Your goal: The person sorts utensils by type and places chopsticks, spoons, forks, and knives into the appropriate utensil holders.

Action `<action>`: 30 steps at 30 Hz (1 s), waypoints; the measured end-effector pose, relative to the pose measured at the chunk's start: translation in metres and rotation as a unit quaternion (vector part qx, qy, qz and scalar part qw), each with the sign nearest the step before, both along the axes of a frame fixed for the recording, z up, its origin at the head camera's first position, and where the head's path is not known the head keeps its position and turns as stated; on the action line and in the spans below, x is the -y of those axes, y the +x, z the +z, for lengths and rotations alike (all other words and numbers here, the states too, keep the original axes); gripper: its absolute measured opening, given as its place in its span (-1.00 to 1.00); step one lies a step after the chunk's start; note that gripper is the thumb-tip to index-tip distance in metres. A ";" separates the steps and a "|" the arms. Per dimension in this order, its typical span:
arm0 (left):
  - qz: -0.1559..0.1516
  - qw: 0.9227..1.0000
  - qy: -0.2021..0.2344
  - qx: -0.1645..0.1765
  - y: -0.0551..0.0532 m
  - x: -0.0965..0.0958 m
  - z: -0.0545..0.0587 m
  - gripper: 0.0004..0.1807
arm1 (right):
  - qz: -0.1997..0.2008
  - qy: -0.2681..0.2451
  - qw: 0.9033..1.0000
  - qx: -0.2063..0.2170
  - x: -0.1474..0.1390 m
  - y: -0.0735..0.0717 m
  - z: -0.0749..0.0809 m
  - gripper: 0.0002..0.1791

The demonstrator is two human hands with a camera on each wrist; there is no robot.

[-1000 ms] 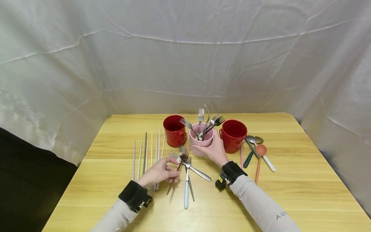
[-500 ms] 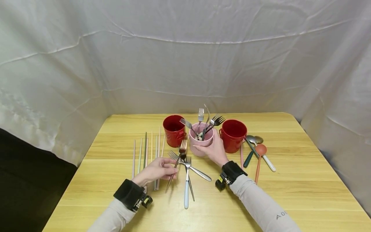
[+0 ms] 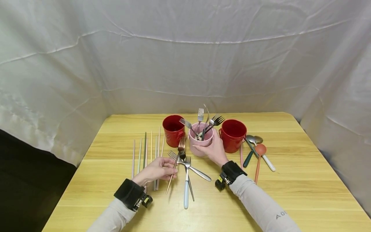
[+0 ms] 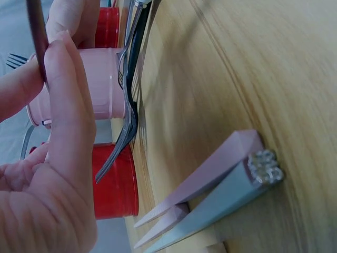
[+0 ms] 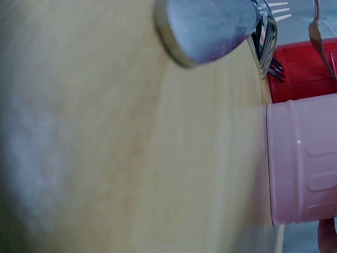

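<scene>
While your left hand (image 3: pixel 158 169) pinches the brown fork (image 3: pixel 177 158), its long axis runs away from you, tines farthest | ahead and rightward stands the pink bucket (image 5: pixel 310 163) | your right hand (image 3: pixel 214 149) grips its right side

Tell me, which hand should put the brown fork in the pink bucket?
Left, I think. The left hand already pinches the brown fork near the pink bucket, while the right hand is busy gripping that bucket's side.
</scene>
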State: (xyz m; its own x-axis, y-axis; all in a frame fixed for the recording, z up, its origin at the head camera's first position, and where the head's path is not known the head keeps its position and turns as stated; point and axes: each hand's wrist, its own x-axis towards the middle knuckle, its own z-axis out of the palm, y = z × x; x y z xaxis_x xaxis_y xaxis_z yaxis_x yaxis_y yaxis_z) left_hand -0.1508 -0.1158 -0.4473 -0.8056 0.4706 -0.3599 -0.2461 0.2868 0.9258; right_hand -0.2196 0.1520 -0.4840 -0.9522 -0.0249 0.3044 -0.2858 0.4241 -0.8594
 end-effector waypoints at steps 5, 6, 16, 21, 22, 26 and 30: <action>-0.003 1.000 -0.001 0.011 0.001 0.001 0.001 -0.54 | 0.000 0.001 1.000 0.003 0.000 -0.001 -0.001 -0.04; -0.005 1.000 -0.002 0.012 0.001 0.001 0.001 -0.53 | 0.001 0.001 1.000 0.003 0.000 -0.001 -0.001 -0.04; -0.036 0.999 0.016 0.027 0.004 0.002 -0.002 -0.56 | 0.001 -0.004 1.000 -0.002 0.000 0.000 0.000 -0.02; -0.042 0.998 0.028 0.032 0.005 0.002 -0.003 -0.58 | -0.002 0.000 1.000 0.002 0.000 0.000 0.000 -0.02; -0.044 0.998 0.030 0.032 0.005 0.003 -0.003 -0.58 | -0.002 0.001 1.000 0.002 0.000 0.000 0.000 -0.02; -0.055 0.997 0.033 0.037 0.007 0.004 -0.003 -0.58 | -0.001 -0.001 1.000 0.004 0.000 -0.001 -0.001 -0.03; -0.069 0.996 0.030 0.047 0.008 0.006 -0.003 -0.59 | 0.001 -0.004 1.000 0.003 0.000 -0.002 -0.002 -0.03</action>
